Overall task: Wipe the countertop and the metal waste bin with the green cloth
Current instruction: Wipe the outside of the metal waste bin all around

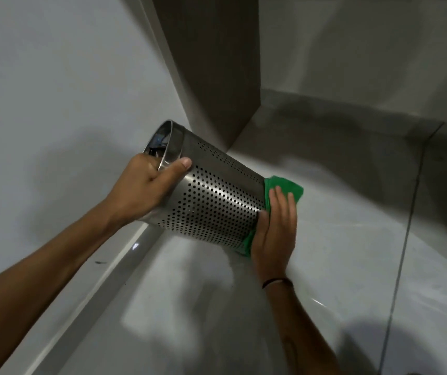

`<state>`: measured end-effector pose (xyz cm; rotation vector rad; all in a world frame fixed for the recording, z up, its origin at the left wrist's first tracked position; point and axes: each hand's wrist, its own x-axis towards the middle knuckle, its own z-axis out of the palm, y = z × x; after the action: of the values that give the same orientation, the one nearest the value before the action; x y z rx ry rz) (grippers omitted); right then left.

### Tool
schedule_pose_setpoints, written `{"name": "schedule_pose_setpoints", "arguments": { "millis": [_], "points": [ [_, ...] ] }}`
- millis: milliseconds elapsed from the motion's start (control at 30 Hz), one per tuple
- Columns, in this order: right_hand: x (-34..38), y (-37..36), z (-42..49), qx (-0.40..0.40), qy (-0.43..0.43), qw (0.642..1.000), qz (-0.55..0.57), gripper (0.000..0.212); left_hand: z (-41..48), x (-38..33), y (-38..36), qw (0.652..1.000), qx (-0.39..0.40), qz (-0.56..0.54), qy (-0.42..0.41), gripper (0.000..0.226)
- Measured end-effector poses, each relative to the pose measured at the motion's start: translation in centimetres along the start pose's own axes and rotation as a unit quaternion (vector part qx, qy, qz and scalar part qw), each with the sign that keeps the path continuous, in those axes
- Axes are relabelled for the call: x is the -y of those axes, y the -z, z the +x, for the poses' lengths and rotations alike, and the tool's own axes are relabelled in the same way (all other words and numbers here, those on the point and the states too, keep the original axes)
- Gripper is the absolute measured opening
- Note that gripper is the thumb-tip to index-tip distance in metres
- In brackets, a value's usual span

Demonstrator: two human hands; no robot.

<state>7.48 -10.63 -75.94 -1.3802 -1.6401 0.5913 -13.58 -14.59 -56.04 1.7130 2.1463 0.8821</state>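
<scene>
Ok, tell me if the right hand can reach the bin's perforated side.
Probably yes: the right hand presses the green cloth to the bin at its base, beside the bare wall; the left hand grips only the rim.

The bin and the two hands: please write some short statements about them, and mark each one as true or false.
1. The left hand grips the bin at its rim. True.
2. The bin stands upright. False: it is tilted far over, with its base pointing right.
3. The right hand presses the cloth against the bin's base. True.
4. The cloth is blue. False: it is green.
</scene>
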Motion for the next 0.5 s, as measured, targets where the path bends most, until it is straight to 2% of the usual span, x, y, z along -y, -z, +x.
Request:
{"name": "schedule_pose_setpoints", "arguments": {
  "millis": [100, 167, 267, 333, 367, 433, 500],
  "points": [
    [-0.7, 1.0, 4.8, 0.082, -0.011, 0.996, 0.041, 0.053, -0.9, 0.7, 0.1, 0.998, 0.014, -0.018, -0.053, 0.074],
    [-1.4, 1.7, 7.4, 0.166, -0.028, 0.983, 0.069, 0.047, -1.4, 0.6, 0.0, 0.995, 0.027, -0.023, -0.098, 0.064],
    [-1.5, 2.7, 10.3, 0.293, -0.117, 0.944, 0.098, 0.043, -1.9, 0.1, -0.1, 0.971, 0.054, 0.028, -0.23, 0.05],
    [-1.3, 3.3, 11.4, 0.355, -0.177, 0.907, 0.14, 0.043, -2.2, 0.5, -0.4, 0.951, 0.097, 0.052, -0.288, 0.059],
    [-1.2, 3.5, 11.7, 0.375, -0.207, 0.891, 0.151, 0.044, -2.5, 0.6, -0.8, 0.945, 0.115, 0.054, -0.301, 0.061],
    [-0.9, 3.9, 11.6, 0.387, -0.265, 0.87, 0.153, 0.043, -3.0, 0.5, -1.4, 0.936, 0.125, 0.053, -0.324, 0.049],
    [-0.8, 3.8, 11.0, 0.353, -0.298, 0.87, 0.168, 0.043, -3.3, 0.2, -1.5, 0.935, 0.12, 0.057, -0.33, 0.045]
  ]
}}
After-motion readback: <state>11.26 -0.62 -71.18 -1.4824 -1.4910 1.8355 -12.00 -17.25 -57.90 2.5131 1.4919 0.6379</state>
